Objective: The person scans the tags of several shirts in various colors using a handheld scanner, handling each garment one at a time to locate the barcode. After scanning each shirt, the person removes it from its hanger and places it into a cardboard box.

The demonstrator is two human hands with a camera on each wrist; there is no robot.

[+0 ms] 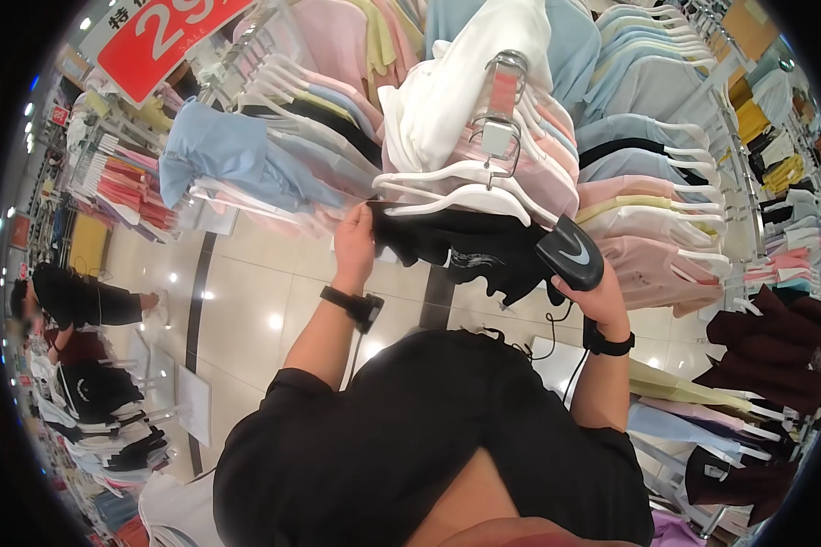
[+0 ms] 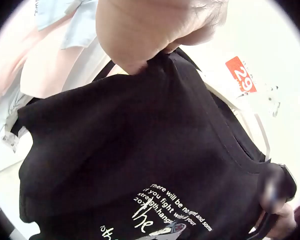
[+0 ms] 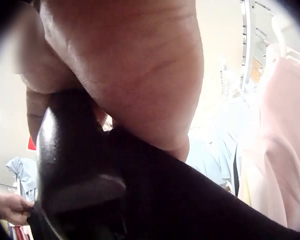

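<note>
A black T-shirt (image 1: 465, 246) with white lettering hangs in front of me below white hangers (image 1: 483, 199). At its left shoulder, my left hand (image 1: 356, 242) pinches the cloth; the left wrist view shows the T-shirt (image 2: 105, 135) spread out below that hand (image 2: 145, 30). My right hand (image 1: 602, 292) grips a black, rounded device (image 1: 570, 255) with a pale curved mark, held over the shirt's other shoulder. Seen from the right wrist, the device (image 3: 70, 165) is glossy, and black cloth (image 3: 180, 195) runs right beneath the hand (image 3: 130, 65).
Racks of pastel shirts flank the black one, with blue shirts (image 1: 219, 146) at left and pink shirts (image 1: 657, 273) at right. A red price sign (image 1: 160, 50) hangs at upper left. Another person (image 1: 82, 301) stands on the tiled floor (image 1: 246, 301) further left.
</note>
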